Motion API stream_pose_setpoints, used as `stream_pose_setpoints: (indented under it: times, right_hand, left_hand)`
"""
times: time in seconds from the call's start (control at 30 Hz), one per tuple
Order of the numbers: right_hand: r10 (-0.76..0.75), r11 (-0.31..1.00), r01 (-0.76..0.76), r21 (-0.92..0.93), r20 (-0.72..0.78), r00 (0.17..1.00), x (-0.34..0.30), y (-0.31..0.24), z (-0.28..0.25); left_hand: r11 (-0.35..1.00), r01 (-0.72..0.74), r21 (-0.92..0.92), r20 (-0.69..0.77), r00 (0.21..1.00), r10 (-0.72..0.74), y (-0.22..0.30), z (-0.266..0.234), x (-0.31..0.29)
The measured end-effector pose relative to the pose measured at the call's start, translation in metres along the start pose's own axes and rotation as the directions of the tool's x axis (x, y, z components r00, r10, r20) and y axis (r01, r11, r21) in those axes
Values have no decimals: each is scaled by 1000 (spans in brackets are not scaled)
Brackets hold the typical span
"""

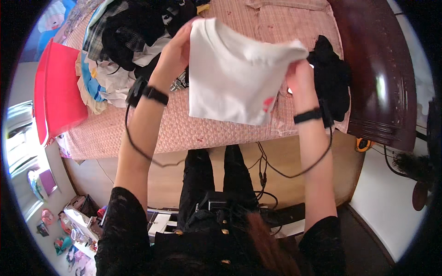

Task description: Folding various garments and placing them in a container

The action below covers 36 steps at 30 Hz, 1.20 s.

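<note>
bed (pixel 193 131) with a pink quilted cover fills the far half of the view, its near edge just beyond the person's legs. far left on it, a mixed pile of clothes (pixel 124 41), plaid, black and white pieces heaped together. a red bin (pixel 60 92) stands left of the bed, touching its edge. a black garment (pixel 331 78) lies on the far right of the bed, next to a dark wooden footboard (pixel 382 69).

white garment (pixel 235 78), folded roughly in half, is held up in the air over the middle of the bed, not touching the cover; a small red print shows near its lower right corner. left hand (pixel 177 50) holds the upper left corner, fingers closed on the cloth. right hand (pixel 299 78) holds the upper right edge, fingers clamped on bunched fabric. both wrists carry black bands with cables hanging down.

step in hand, by my read: mid-fold, garment lifted with one fold made. whether sleeves are tucked inside is hard to tell, the folded layers hide them. next move calls for keeping both top corners level and the edges lined up, then bringing the cloth down flat on bare bed cover in the middle, between the pile and the black garment.
</note>
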State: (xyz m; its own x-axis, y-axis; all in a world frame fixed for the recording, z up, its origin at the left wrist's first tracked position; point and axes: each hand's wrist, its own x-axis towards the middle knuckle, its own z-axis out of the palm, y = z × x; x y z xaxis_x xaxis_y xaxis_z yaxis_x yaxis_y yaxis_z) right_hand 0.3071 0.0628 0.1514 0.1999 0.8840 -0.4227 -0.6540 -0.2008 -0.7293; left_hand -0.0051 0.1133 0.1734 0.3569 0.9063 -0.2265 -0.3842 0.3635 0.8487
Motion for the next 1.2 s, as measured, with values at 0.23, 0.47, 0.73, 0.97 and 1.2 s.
stream_pose_setpoints:
  times: [0.23,0.47,0.73,0.97,1.2]
  right_hand:
    - [-173,501,-74,-862,-183,968,5,110,-96]
    - [-127,322,-89,-942,-136,983,-38,141,-65]
    - [-425,374,193,-907,17,905,-46,123,-77]
    - [-413,279,-29,-960,-147,899,-48,136,-97]
    - [-433,11,-122,-992,-115,894,-45,142,-102]
  left_hand:
    - [729,241,641,-431,898,83,-139,-69,-9]
    - [680,357,641,-527,849,51,-191,-74,-64]
    - [631,320,706,-490,865,109,-202,-49,-65]
    - [770,340,540,-554,832,21,-202,-40,-79]
    - [387,451,804,-586,711,389,-218,-39,-81]
